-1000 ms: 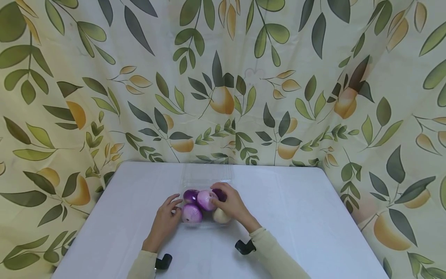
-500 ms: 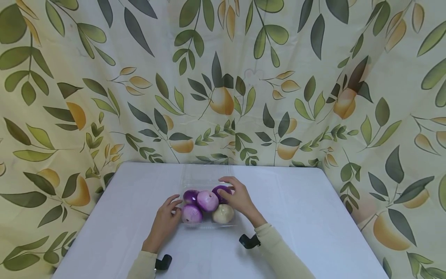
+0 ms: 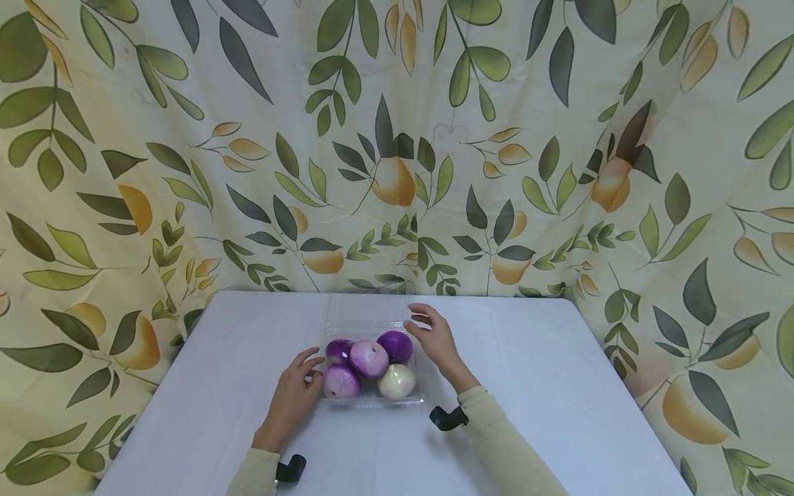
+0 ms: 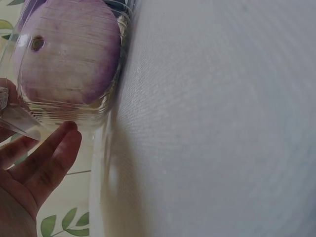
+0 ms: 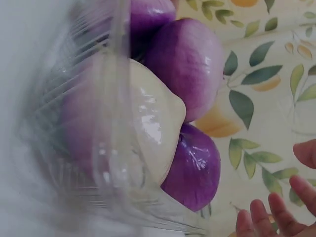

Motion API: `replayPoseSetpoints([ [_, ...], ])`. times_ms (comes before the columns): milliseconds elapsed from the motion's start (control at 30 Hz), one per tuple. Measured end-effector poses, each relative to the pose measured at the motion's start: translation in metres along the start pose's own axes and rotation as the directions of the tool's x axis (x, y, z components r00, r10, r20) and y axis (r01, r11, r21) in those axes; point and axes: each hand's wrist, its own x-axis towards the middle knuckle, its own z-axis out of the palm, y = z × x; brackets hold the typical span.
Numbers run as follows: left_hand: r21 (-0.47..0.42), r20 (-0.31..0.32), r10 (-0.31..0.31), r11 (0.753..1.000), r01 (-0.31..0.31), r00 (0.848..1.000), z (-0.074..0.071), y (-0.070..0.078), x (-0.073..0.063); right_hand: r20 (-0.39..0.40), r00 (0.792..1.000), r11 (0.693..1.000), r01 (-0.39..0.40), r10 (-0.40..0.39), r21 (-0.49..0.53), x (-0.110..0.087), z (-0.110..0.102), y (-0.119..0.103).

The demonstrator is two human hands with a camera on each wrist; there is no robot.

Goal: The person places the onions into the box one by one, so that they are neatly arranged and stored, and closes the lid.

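An open clear plastic clamshell box (image 3: 372,399) holds several purple onions and one white onion (image 3: 397,381). One pale purple onion (image 3: 369,359) sits raised in the middle, and a dark purple onion (image 3: 395,346) lies at the back right. My left hand (image 3: 296,387) is at the box's left side, its extended fingertips (image 4: 69,129) against the ribbed wall in the left wrist view. My right hand (image 3: 435,342) is off the back right corner, fingers spread and holding nothing. In the right wrist view its fingertips (image 5: 275,202) stand apart from the onions.
The box's raised clear lid (image 3: 366,310) is at the far side, close to the back edge of the white-covered table (image 3: 527,372). A leaf-and-fruit patterned curtain (image 3: 397,138) hangs directly behind. Black wrist camera mounts (image 3: 448,418) stick out from the sleeves.
My right hand has let go of the dark purple onion at the back right and drawn away up and right. The onion now lies in the box. My left hand has stayed put.
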Motion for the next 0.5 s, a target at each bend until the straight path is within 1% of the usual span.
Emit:
replayPoseSetpoints([
  [133, 0.013, -0.008, -0.005, 1.0, 0.005, 1.0, -0.001, 0.0, -0.001, -0.018, 0.996, 0.993, -0.087, 0.088, 0.085, 0.007, 0.0, 0.006],
  [233, 0.012, -0.007, -0.009, 1.0, 0.009, 1.0, -0.001, 0.001, -0.001, -0.028, 0.99, 0.985, -0.134, 0.137, 0.106, 0.012, 0.0, 0.008],
  [400, -0.001, -0.002, -0.01, 1.0, 0.01, 1.0, -0.001, 0.002, 0.0, -0.044, 0.986, 0.98, -0.156, 0.163, 0.12, 0.02, -0.002, 0.011],
  [500, -0.01, 0.008, -0.026, 1.0, 0.026, 1.0, -0.002, 0.003, 0.0, -0.051, 0.982, 0.977, -0.172, 0.18, 0.125, 0.025, -0.003, 0.012],
])
